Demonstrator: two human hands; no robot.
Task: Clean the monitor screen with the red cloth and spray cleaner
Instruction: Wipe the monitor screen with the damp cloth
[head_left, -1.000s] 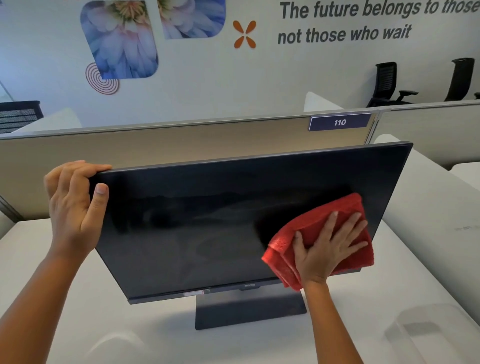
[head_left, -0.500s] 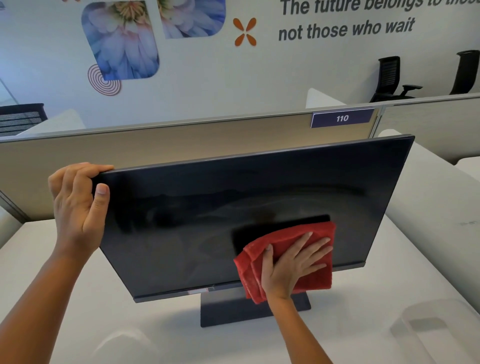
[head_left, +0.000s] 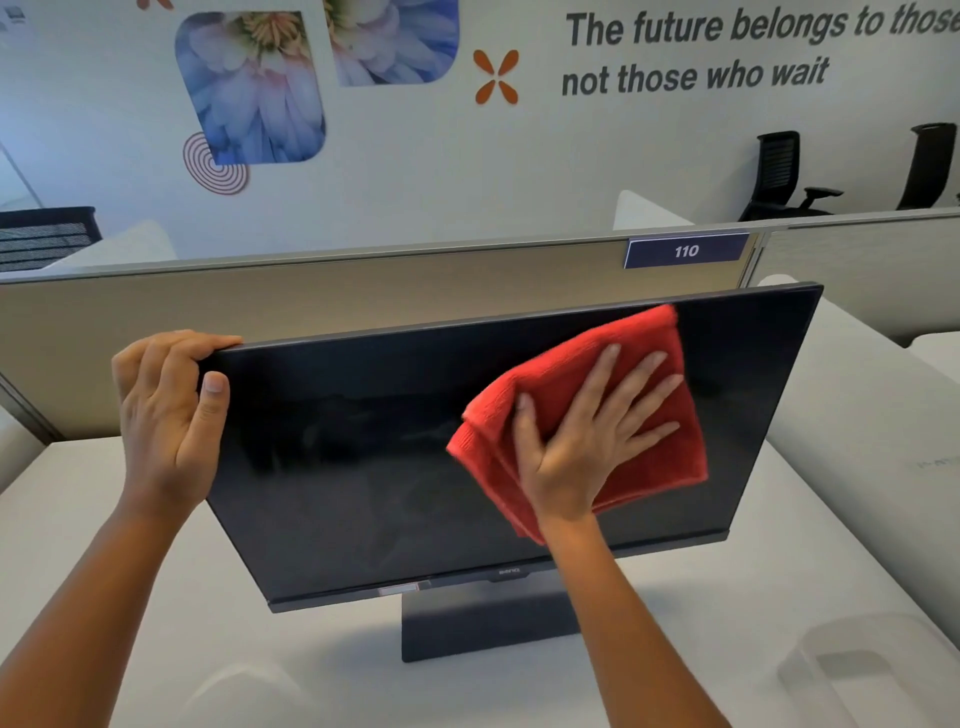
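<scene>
**Office monitor gets a wipe-down, cloth at upper right of screen**

Pale cubicle partitions and a wall printed with flowers and a slogan stand behind a white worktop (head_left: 156, 545), where a dark monitor (head_left: 363, 441) sits on its stand, long axis running left to right, its face tilted back toward the person. The left hand (head_left: 166, 415) clamps the top left corner, fingers curled over the upper edge and thumb laid flat on the front. The right hand (head_left: 587, 441) lies open, fingers spread wide and pointing up and to the right, palm pressing a folded red cloth (head_left: 649, 467) flat against the glass. The cloth reaches beyond the fingertips almost to the top edge and hangs a little below the wrist.

Most of the unwiped-looking glass, showing faint streaks, lies to the left of the pressing hand and below it; a narrow strip remains to its right. Any further pass would likely run along the screen's long axis toward the bracing hand, which looks placed to keep the panel from rocking. No spray bottle can be made out; a blurred clear shape sits at the worktop's near right.
</scene>
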